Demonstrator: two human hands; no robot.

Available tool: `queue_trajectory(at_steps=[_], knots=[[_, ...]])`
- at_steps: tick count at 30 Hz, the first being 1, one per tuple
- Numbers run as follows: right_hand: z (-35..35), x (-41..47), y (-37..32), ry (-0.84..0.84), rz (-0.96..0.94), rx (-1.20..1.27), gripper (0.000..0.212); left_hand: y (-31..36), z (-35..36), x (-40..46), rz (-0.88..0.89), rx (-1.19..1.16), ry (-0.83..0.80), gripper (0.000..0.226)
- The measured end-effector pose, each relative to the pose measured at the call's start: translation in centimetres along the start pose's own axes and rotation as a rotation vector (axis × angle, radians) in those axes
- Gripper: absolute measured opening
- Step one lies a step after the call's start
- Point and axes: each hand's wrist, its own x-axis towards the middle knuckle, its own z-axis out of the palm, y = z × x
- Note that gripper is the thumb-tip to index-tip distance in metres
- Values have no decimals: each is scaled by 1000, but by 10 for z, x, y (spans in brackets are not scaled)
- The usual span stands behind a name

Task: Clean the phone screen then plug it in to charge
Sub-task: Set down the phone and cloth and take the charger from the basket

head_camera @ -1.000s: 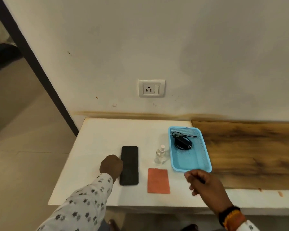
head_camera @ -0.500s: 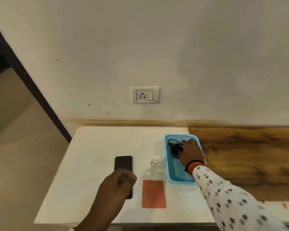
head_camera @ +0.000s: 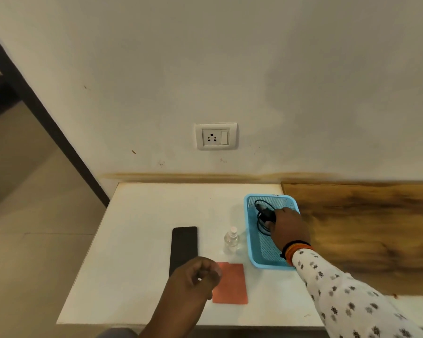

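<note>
A black phone (head_camera: 184,245) lies face up on the white table (head_camera: 137,252). To its right stand a small clear spray bottle (head_camera: 231,240) and a flat orange cloth (head_camera: 232,284). A blue basket (head_camera: 264,252) holds a black charger with its coiled cable (head_camera: 263,215). My right hand (head_camera: 288,230) reaches into the basket and its fingers grip the charger. My left hand (head_camera: 193,281) hovers over the phone's near end, fingers loosely curled, holding nothing. A white wall socket (head_camera: 215,136) with a switch sits above the table.
A wooden surface (head_camera: 366,228) adjoins the table on the right. A dark door frame (head_camera: 47,123) runs down the left, with tiled floor beside the table's left edge.
My right hand went from the table's front edge into the basket and closed on the charger. My left hand lifted off the phone's side and now hovers over its near end.
</note>
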Motion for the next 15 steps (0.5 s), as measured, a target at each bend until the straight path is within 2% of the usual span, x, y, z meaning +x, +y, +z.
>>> queue_trajectory(at_steps=[4, 7, 10, 12, 15], knots=[[-29, -26, 1, 178, -21, 203, 26, 9, -2, -2, 4, -72, 12, 26], [-62, -63, -6, 340, -63, 411, 24, 27, 2, -4, 37, -198, 19, 8], [-95, -108, -20, 388, -83, 613, 28, 50, 14, -7, 73, -294, 0, 8], [-114, -136, -31, 373, -125, 670, 31, 67, 21, -12, 111, -318, -31, 22], [-131, -163, -45, 355, -201, 711, 34, 83, 24, -22, 143, -364, -35, 59]])
